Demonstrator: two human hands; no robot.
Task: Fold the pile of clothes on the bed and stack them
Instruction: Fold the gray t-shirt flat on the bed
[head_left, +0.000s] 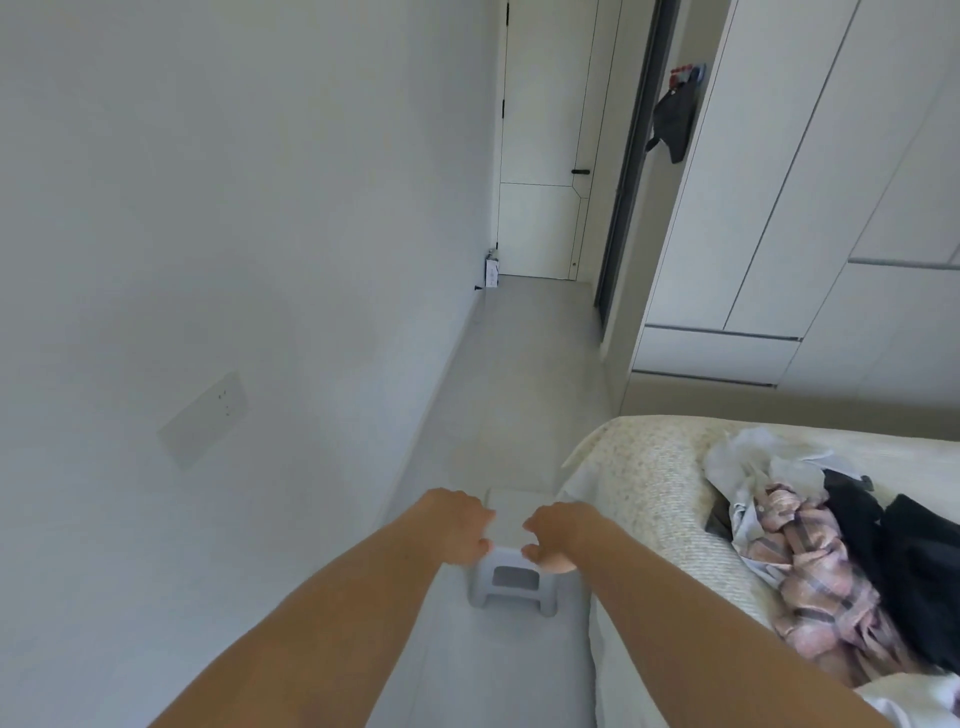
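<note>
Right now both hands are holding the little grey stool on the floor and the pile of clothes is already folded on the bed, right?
Not quite. The head view shows the clothes lying in a crumpled, unfolded heap on the bed. Both hands, left and right, do grip the stool.

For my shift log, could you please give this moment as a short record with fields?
left hand: grips the left edge of the stool
right hand: grips its right edge
stool: small, grey, on the floor beside the bed
clothes pile: unfolded, on the bed
folding: not begun
</note>
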